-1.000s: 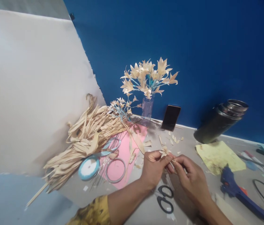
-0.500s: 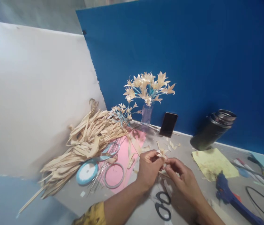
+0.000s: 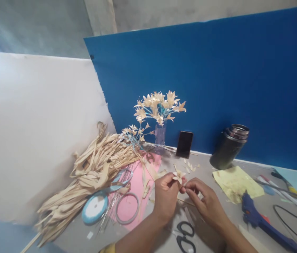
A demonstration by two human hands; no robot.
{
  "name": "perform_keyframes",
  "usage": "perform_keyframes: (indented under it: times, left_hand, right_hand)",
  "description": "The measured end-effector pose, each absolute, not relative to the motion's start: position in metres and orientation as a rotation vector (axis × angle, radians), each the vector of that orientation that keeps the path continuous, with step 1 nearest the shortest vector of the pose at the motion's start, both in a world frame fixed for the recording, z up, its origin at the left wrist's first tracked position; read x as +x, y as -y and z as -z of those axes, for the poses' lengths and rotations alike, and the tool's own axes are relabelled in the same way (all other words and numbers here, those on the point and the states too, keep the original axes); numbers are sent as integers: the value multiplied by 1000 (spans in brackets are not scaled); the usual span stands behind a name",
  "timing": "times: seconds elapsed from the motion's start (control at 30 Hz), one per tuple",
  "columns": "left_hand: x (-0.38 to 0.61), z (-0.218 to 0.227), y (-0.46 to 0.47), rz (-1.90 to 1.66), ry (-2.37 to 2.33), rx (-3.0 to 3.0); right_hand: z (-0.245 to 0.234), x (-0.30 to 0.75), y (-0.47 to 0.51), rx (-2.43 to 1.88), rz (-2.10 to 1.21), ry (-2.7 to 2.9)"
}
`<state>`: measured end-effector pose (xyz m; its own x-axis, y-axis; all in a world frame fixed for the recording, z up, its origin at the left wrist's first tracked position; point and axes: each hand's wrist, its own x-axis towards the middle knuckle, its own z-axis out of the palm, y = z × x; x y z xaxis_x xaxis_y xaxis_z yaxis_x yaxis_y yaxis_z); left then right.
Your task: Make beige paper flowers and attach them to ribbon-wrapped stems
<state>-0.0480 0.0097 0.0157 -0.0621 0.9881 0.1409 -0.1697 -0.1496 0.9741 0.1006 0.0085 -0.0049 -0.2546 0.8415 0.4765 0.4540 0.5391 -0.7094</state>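
Note:
A small cream flower [image 3: 179, 175] with pointed petals, like dried husk, is pinched between the thumb and fingers of my left hand [image 3: 165, 196]. Just below its petals, my right hand [image 3: 205, 200] has thumb and fingertips pressed together, meeting the left fingertips. What lies between the right fingertips is too small to make out. A thin stick [image 3: 185, 201] shows beneath the hands. Below them lies a pair of scissors [image 3: 186, 229] with black handles, its blades mostly hidden. Small petal pieces [image 3: 190, 167] are scattered on the table beyond my fingers.
Dried husks [image 3: 90, 175] are heaped at left, near a ribbon spool [image 3: 95, 208], pink sheet [image 3: 127, 207] and grey ring [image 3: 117, 214]. Behind stand a vase [image 3: 160, 137] of flowers, a phone [image 3: 184, 144] and a dark flask [image 3: 224, 149]. At right lie a glue gun [image 3: 259, 218] and yellow paper [image 3: 239, 184].
The view has tilted upward, so the background sits lower. The flower in my left hand now faces me more fully, its petals showing clearly. Both hands remain close together.

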Motion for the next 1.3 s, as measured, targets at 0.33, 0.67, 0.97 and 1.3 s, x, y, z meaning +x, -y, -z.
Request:
perform_keyframes:
  times: [0.33, 0.67, 0.97, 1.3]
  left_hand:
    - [-39, -5, -5, -1352, -826, 1084]
    - [-40, -5, 0, -1211, -601, 1298]
    - [-40, -1, -2, -1412, -1029, 1419]
    - [-39, -4, 1, -1460, -1204, 1473]
  right_hand:
    - [19, 109, -19, -1042, -392, 1821]
    - [19, 114, -28, -1133, -233, 1692]
    - [10, 105, -16, -1044, -186, 1736]
    - [8, 104, -10, -954, -41, 1840]
